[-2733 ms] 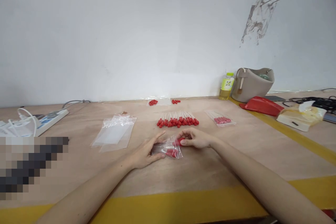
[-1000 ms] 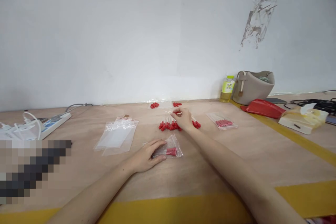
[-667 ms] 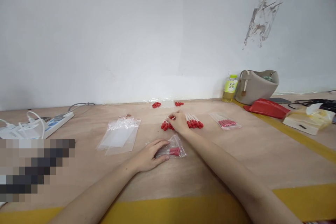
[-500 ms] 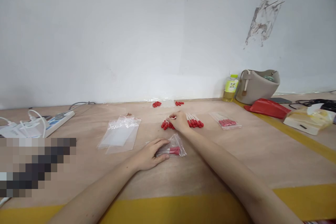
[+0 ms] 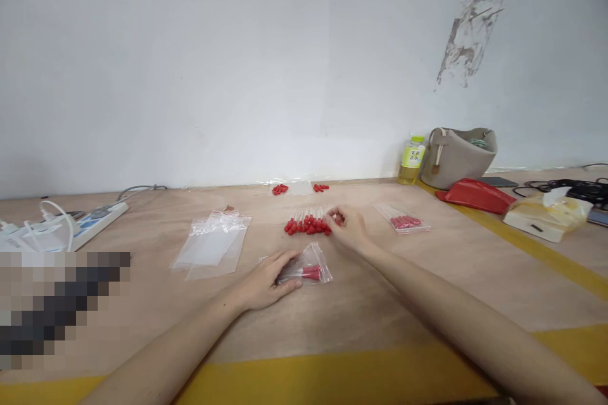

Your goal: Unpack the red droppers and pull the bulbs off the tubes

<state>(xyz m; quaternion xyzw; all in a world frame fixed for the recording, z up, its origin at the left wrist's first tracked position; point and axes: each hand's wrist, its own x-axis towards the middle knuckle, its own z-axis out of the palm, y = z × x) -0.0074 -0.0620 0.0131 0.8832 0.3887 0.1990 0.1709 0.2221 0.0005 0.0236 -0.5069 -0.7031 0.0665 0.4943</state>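
My left hand [image 5: 268, 280] lies with fingers stretched over the left part of a clear zip bag [image 5: 319, 258], thumb apart from the fingers. Red-tipped sticks [image 5: 311, 273] are inside that bag, their pale ends partly under the hand. Behind it, a row of loose white sticks with red tips [image 5: 308, 224] rests on the table, tips toward me. My right hand [image 5: 349, 226] is at the row's right end, fingers curled in a pinch. Some red shows between them; how many sticks they hold is hidden.
Flat clear zip bags [image 5: 211, 245] lie at left, and a filled bag [image 5: 403, 218] at right. Small red pieces [image 5: 280, 189] sit near the wall. A power strip [image 5: 102, 223] is far left; a bottle [image 5: 411, 161], grey bag [image 5: 458, 158], red pouch [image 5: 477, 195] and tissue pack [image 5: 546, 215] stand right.
My right hand has moved right along the row, uncovering the sticks in its middle. My left hand stays on the zip bag. The view has shifted slightly.
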